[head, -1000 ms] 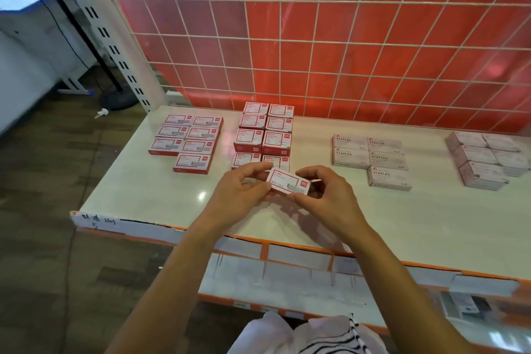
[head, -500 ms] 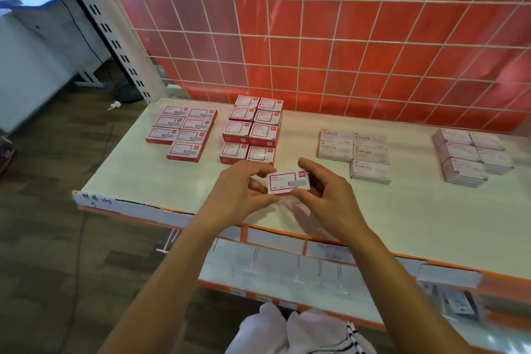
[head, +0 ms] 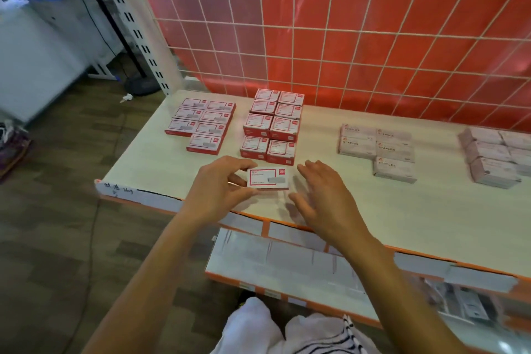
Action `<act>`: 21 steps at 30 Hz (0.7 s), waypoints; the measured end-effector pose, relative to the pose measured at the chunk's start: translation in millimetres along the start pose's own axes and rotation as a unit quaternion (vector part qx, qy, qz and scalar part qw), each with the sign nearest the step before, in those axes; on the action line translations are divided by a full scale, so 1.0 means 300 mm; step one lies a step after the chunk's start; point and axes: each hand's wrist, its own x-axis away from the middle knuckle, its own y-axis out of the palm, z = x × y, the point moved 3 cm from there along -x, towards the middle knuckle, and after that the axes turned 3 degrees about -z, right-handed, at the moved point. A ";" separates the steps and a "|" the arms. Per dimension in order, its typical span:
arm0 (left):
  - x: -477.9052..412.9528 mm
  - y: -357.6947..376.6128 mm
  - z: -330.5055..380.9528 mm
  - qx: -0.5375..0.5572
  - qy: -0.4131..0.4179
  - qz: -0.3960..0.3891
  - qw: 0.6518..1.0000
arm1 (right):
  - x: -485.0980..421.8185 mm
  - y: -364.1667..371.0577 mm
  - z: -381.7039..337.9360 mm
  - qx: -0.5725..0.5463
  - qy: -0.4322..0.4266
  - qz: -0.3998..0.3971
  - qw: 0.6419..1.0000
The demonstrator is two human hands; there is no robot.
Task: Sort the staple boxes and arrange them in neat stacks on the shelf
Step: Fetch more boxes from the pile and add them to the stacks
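— Staple box [head: 268, 179], small, red-and-white cardboard: where?
— Front of pale shelf board [head: 402, 210]. L hand [head: 218, 191] pinches its left end.
— R hand?
— R hand [head: 324, 198] is slack, fingers spread, just beside the box's right end, not touching.
— Behind?
— Two-wide red-and-white stacks [head: 271, 126], w/ flat red-and-white group [head: 201, 123] to their left, pale pink STAPLES boxes [head: 379, 149] to the right. Red wire-grid back panel [head: 344, 37] is furthest.

Red grid panel [head: 373, 37], wooden floor [head: 57, 238]

Printed cardboard staple box [head: 268, 179], smooth glossy pale shelf [head: 373, 210], white metal wire grid [head: 330, 37], wood-look floor [head: 57, 238].
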 end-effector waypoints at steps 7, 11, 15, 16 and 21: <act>-0.044 -0.166 -0.189 -0.024 0.002 -0.004 1.000 | -0.096 0.069 -0.187 0.025 -0.010 0.026 0.999; -0.068 -0.263 -0.285 -0.013 0.007 -0.004 1.000 | -0.156 0.130 -0.276 0.015 -0.008 0.018 1.000; -0.107 -0.351 -0.402 -0.015 0.005 -0.011 1.000 | -0.207 0.175 -0.348 0.017 0.003 -0.003 1.000; -0.118 -0.372 -0.432 -0.020 0.003 -0.010 1.000 | -0.219 0.183 -0.363 0.017 0.006 -0.006 1.000; -0.176 -0.450 -0.555 -0.020 -0.008 -0.012 1.000 | -0.264 0.218 -0.433 0.021 0.012 -0.016 1.000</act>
